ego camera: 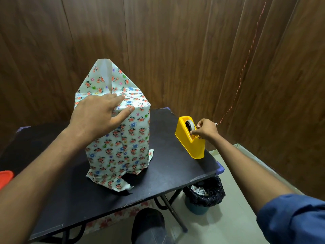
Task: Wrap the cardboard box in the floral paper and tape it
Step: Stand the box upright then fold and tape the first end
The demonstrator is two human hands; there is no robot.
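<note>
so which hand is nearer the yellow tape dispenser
Right. The right hand is on the yellow tape dispenser, fingers pinching at its cutter end. The left hand is off to the left, pressing the floral paper on the box top.

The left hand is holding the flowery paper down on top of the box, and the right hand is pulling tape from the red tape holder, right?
Almost. The tape holder is yellow, not red, as the head view shows. The rest holds: the left hand presses the flowery paper down on top of the box, and the right hand pinches at the tape by the holder's cutter.
</note>
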